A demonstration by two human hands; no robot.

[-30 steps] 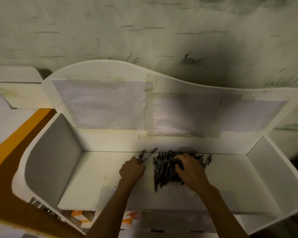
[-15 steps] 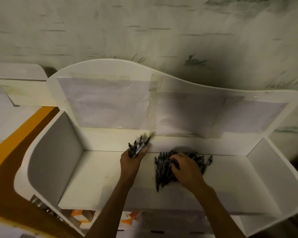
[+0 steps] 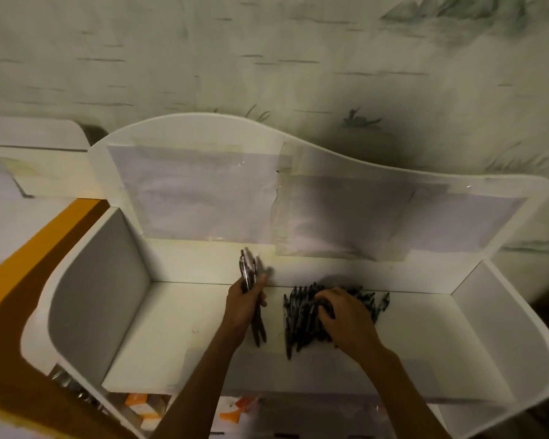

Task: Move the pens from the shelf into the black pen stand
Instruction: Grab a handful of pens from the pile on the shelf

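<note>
A pile of dark pens (image 3: 301,321) lies on the white shelf (image 3: 171,327), right of its middle. My right hand (image 3: 346,318) rests on top of the pile, fingers curled around some pens. My left hand (image 3: 244,305) is just left of the pile and grips a small bundle of pens (image 3: 249,274) that stands nearly upright, tips above and below the fist. No black pen stand is in view.
The shelf has a curved white back panel (image 3: 203,144) with taped paper sheets, and side walls at left (image 3: 102,286) and right (image 3: 495,315). Below the front edge, orange and white items (image 3: 140,407) show. An orange band (image 3: 29,248) runs at the left.
My left hand has lifted its bundle of pens off the shelf and turned it from slanted to nearly upright. My right hand stays on the pile, fingers shifting among the pens.
</note>
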